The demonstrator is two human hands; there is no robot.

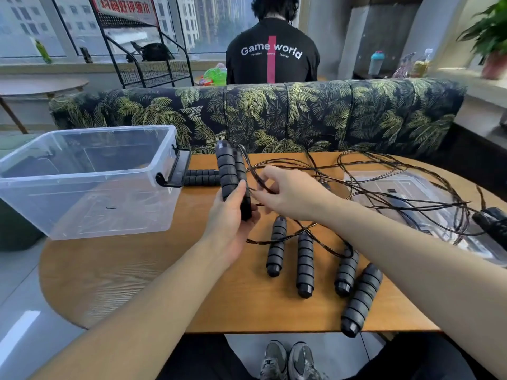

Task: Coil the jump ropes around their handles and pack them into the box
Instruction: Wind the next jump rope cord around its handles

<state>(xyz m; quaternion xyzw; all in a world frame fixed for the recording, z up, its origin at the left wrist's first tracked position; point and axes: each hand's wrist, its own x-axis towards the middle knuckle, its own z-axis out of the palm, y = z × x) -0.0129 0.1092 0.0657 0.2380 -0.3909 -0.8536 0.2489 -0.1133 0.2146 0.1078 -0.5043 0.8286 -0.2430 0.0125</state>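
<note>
Handles (pixel 231 174) paired upright in left hand (pixel 233 215) as a winding core; right hand (pixel 288 193) seemingly pinches rope (pixel 356 171) to coil it

Lid (pixel 428 204) runs off frame's right edge, w/ rope tangle over it. Left hand (pixel 233 215) hides lower ends of held handles (pixel 230 171).

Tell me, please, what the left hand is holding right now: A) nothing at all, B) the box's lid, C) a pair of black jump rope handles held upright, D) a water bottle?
C: the left hand has its grip closed around the pair of handles, upright above the table, while the right hand pinches the rope.
</note>
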